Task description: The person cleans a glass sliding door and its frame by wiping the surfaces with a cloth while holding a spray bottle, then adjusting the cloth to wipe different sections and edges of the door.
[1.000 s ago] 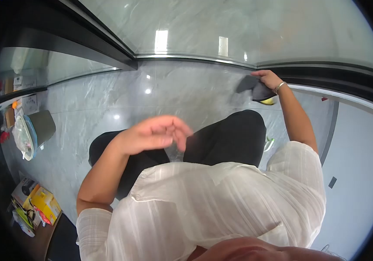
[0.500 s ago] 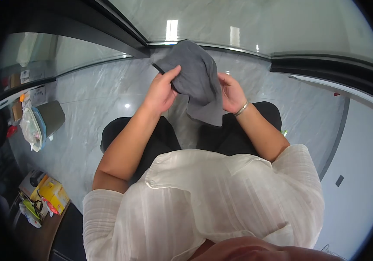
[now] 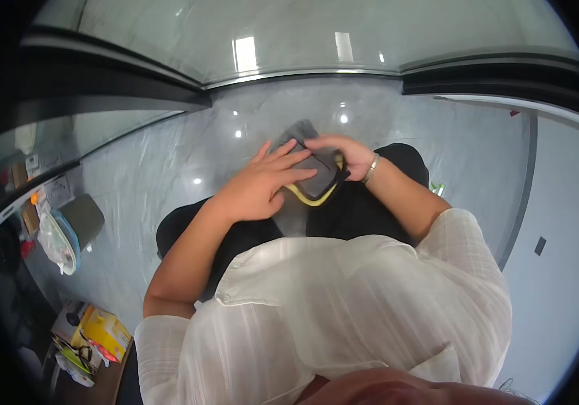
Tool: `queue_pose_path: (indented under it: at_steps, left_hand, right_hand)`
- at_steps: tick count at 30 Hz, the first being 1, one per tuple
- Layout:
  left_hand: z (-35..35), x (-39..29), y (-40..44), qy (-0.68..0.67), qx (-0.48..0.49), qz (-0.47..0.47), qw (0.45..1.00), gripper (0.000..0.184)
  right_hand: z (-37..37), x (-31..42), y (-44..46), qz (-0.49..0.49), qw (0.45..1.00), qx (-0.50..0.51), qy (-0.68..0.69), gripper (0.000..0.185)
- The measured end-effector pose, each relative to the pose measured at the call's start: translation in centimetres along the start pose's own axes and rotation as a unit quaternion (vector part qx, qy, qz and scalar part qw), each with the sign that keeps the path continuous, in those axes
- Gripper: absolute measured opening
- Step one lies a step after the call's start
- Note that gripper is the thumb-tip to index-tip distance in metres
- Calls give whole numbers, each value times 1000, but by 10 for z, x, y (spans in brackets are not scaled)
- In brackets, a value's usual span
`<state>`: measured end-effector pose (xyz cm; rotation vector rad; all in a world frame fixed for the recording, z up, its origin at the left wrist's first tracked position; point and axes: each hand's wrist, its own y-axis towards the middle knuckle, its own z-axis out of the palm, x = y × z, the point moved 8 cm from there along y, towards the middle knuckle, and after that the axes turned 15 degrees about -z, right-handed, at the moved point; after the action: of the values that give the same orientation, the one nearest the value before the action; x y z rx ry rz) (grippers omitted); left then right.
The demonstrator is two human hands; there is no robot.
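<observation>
A grey cloth (image 3: 316,162), now folded into a small bundle, lies between my hands above my knees. A yellow edge and a dark trim show along its lower right side. My left hand (image 3: 256,185) rests across the cloth from the left, its fingers stretched and spread over the top. On the other side, my right hand (image 3: 353,154) grips the cloth's right edge, thumb on top and the other fingers partly hidden beneath. A metal band (image 3: 371,169) circles the right wrist.
Grey marbled floor (image 3: 148,162) surrounds my knees. Ahead runs a glass panel with a metal bottom rail (image 3: 303,73). To the left stands a lined waste bin (image 3: 87,219); nearer, a yellow package (image 3: 106,333) sits on a dark surface. A white panel (image 3: 559,283) is on the right.
The cloth has gone from hanging spread out to a compact folded bundle, lower and closer to me. My left hand has moved from pinching its edge to lying spread on top.
</observation>
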<state>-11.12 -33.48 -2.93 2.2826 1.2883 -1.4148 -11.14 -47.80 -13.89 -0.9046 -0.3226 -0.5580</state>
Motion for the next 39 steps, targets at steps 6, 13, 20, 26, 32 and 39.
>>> queue_pose_path:
  at_steps: [6,13,20,26,32,39]
  left_hand:
    - [-196,-34,-89,147,-443,74,881,44]
    - [-324,-147,-101,539,-641,100,536,76]
    - [-359,-113,-132,677,-599,114,413,63]
    - [-337,-122,-117,603,-620,153,477,66]
    - [-330,-124,-113,566,-631,188,497,70]
    - [-318,-142,-102,497,-658,257,504,54]
  right_hand:
    - [-267,136,8,-278,888,-363,50,32]
    - [-480,173,69,-299,655,-691,69,46]
    - [-284,89,167,-282,675,-681,-11,45]
    - [-115,7,267,-177,816,-542,94,45]
    - [69,5,295,-145,904,-126,381,25]
    - [-77,120,125,-280,865,-297,292,21]
